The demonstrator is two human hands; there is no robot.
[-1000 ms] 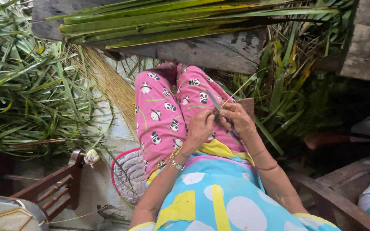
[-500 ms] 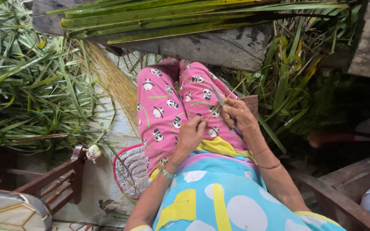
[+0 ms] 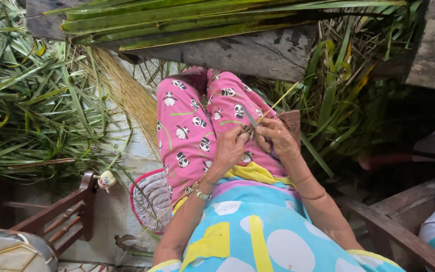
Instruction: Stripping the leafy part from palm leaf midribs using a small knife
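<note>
Palm fronds (image 3: 36, 95) piled around the seated person. Left hand (image 3: 231, 147) pinches a thin leaf midrib (image 3: 273, 107) over the lap; right hand (image 3: 277, 137) grips a knife (image 3: 250, 117) against it. Stripping step; next stroke likely needs steady tension.

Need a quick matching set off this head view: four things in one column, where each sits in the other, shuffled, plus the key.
Things:
1. thin knife blade
2. pale yellow leaf rib
3. silver wristwatch
4. bundle of long green leaves

Places:
A. on the left wrist
B. lying across the grey wooden plank at the top
C. sticking up from the right hand
D. pinched by the left hand, running up to the right past the pink panda-print knees

Pairs: 1-C, 2-D, 3-A, 4-B
</note>
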